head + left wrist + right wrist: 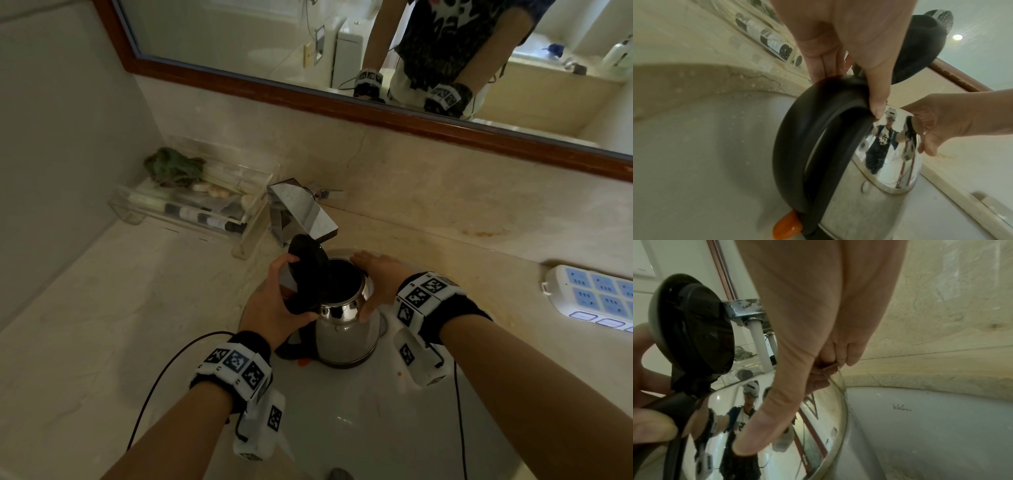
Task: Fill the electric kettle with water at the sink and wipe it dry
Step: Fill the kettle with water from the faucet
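Kettle held open in the sink under the tap

The steel kettle (pixel 346 329) stands upright inside the white sink (pixel 359 421), just below the square chrome tap (pixel 298 212). Its black lid (pixel 306 262) is swung up and back on the handle side, leaving the dark mouth uncovered.

The left hand (pixel 274 305) is curled round the top of the black handle (pixel 797 146), thumb lying along the handle's upper curve and fingers wrapped behind it near the lid hinge. The right hand (pixel 380 277) grips the shiny upper band of the kettle from the other side: the thumb presses on the polished steel near the front, and the fingers bend over the rim on the far side. An orange switch (pixel 786 226) sticks out at the foot of the handle.

No stream of water can be made out from the tap in the head view; the right wrist view shows the tap's white outlet (pixel 760 340) behind the raised lid.

On the stone counter (pixel 120 308), left of the tap, sits a clear tray (pixel 191 209) of small toiletry bottles with a green cloth (pixel 173 166) bunched at its far end. A white power strip (pixel 592 294) lies on the counter to the right, well apart from the sink. A wood-framed mirror (pixel 239 41) hangs above
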`<state>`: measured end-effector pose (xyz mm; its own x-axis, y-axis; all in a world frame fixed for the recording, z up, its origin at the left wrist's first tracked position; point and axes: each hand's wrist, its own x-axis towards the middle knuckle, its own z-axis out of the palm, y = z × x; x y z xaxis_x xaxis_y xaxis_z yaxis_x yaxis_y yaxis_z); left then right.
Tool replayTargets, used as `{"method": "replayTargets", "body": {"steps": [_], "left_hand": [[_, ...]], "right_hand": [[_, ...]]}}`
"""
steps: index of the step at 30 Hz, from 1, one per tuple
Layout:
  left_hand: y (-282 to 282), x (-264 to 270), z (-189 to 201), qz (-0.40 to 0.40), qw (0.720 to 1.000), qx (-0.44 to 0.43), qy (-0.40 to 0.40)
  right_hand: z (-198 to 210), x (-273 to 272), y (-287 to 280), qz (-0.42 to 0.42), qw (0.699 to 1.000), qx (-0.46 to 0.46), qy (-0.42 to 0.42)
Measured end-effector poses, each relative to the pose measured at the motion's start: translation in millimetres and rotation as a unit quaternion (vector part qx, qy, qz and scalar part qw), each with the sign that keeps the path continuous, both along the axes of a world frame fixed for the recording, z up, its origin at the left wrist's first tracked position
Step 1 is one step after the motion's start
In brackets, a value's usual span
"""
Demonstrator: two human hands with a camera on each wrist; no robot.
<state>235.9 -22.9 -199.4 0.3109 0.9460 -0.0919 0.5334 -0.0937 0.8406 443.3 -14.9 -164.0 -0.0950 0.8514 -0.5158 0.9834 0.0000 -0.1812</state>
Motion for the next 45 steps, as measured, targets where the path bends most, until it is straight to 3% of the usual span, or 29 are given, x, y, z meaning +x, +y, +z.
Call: {"method": "replayTargets", "body": {"steps": [45], "left_hand": [[-0.4,0.2,-1.2,0.008,1.0,-0.002,-0.005]], "right_hand": [[-0.3,1.4,0.3,0.005,1.0,-0.001,-0.003]]}}
